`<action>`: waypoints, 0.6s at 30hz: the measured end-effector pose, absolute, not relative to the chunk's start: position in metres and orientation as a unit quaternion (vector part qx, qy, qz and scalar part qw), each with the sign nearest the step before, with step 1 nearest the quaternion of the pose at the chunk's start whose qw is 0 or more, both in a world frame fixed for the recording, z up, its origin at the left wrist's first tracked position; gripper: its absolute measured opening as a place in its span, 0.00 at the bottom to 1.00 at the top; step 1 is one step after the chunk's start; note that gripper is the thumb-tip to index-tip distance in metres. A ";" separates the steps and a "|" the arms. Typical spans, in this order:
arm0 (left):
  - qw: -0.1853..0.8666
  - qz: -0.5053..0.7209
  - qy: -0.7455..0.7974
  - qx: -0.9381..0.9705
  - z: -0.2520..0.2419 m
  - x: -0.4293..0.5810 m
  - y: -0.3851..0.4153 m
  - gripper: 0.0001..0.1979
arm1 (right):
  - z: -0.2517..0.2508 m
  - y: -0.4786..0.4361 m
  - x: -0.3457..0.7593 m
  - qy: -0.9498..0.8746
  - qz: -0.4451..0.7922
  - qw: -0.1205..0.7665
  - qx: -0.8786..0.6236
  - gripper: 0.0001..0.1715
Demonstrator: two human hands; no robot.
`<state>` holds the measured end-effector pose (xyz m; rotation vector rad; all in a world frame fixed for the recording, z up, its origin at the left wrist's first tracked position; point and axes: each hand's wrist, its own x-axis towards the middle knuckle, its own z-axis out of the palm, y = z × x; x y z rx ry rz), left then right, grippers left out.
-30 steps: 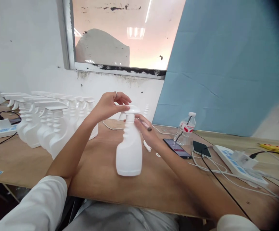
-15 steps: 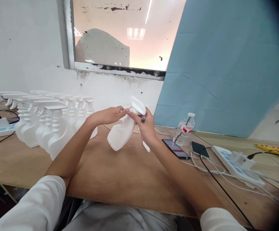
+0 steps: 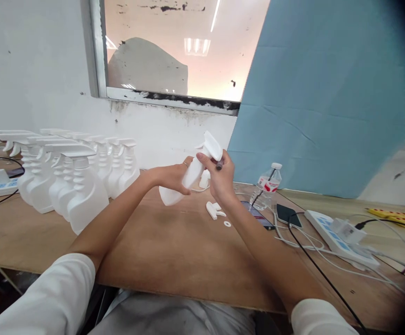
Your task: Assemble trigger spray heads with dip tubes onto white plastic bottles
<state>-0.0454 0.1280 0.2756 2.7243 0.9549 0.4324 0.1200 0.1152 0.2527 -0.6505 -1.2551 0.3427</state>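
**Head view**

1. Held item. One white spray bottle [image 3: 192,173] is clear of the table [image 3: 174,253], above its middle and toward the far edge. It is tilted, with the base low and to the left and the trigger head [image 3: 212,145] high and to the right.
2. Left hand [image 3: 173,179]. The fingers are curled around the lower body of the bottle and bear its weight. A ring shows on one finger.
3. Right hand [image 3: 222,180]. The thumb and forefinger pinch the bottle neck just under the trigger head. A slim dark-tipped object [image 3: 219,164], possibly a pen, is held between the fingers of this hand.
4. Finished stock. A cluster of matching bottles [image 3: 80,186], each with a head fitted, stands upright near the left edge.
5. Loose parts. A white trigger piece [image 3: 213,210] and a small white ring [image 3: 227,224] lie on the table just below the right hand.
6. Other items. A water bottle [image 3: 267,185], two phones [image 3: 288,214], a power strip [image 3: 338,229] and cables occupy the right side.

**Progress (judgement)**

Many units appear complete. The held unit carries its head, but whether it is fully seated cannot be told. The loose parts suggest that more units remain.
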 end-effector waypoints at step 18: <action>0.407 0.139 0.150 0.890 0.262 -0.056 0.179 0.36 | 0.282 0.112 0.174 -0.713 0.208 0.632 -0.220 0.27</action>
